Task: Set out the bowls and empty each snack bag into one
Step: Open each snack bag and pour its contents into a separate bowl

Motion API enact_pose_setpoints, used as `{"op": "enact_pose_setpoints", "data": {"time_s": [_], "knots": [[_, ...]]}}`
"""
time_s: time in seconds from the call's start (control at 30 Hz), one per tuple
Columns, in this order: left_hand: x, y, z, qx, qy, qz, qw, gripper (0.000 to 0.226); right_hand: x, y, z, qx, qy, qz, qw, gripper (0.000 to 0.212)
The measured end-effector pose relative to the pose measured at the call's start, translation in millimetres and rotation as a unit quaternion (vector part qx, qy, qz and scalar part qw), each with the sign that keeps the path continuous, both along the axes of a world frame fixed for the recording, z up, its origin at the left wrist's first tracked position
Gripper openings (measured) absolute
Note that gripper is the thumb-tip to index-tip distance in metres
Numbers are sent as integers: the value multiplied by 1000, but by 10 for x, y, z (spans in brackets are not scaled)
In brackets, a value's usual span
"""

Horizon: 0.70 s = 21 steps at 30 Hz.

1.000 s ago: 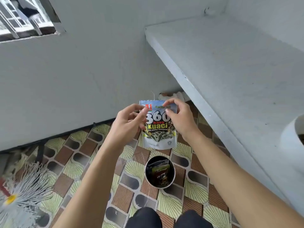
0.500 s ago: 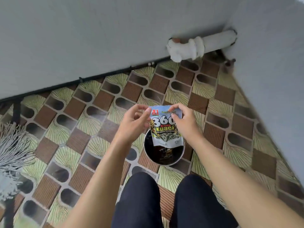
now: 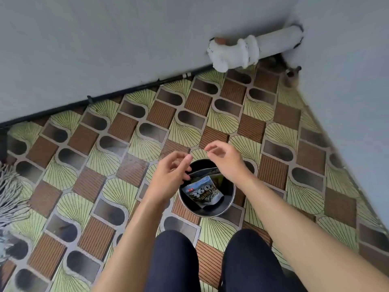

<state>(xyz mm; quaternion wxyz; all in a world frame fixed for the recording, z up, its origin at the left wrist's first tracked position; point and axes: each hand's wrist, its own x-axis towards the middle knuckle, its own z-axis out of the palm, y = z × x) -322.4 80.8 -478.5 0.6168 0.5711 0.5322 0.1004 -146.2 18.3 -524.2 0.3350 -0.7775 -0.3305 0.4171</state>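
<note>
The left hand (image 3: 168, 175) and right hand (image 3: 227, 163) hover loose and empty above the black bin (image 3: 210, 214) on the floor (image 3: 117, 127) — the snack bag (image 3: 202, 193) lies inside. Binning looks done; next, fetch another bag

Bare forearms, dark navy trousers (image 3: 210, 262)
</note>
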Motion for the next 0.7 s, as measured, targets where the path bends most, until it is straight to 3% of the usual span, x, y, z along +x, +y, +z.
{"op": "enact_pose_setpoints", "data": {"time_s": [0.2,0.37,0.57,0.7], "knots": [[49,55,1345,43,-46,-31,998,17,15,48,1403,67,6,-4,998,10],[76,37,2815,123,-84,-41,988,11,23,52,3019,152,-19,-18,988,9],[312,-64,4566,246,-166,-114,948,13,94,-202,4937,282,-48,-72,956,10],[566,-215,5327,298,-229,-169,911,14,233,-600,5757,354,-83,-117,924,8]]}}
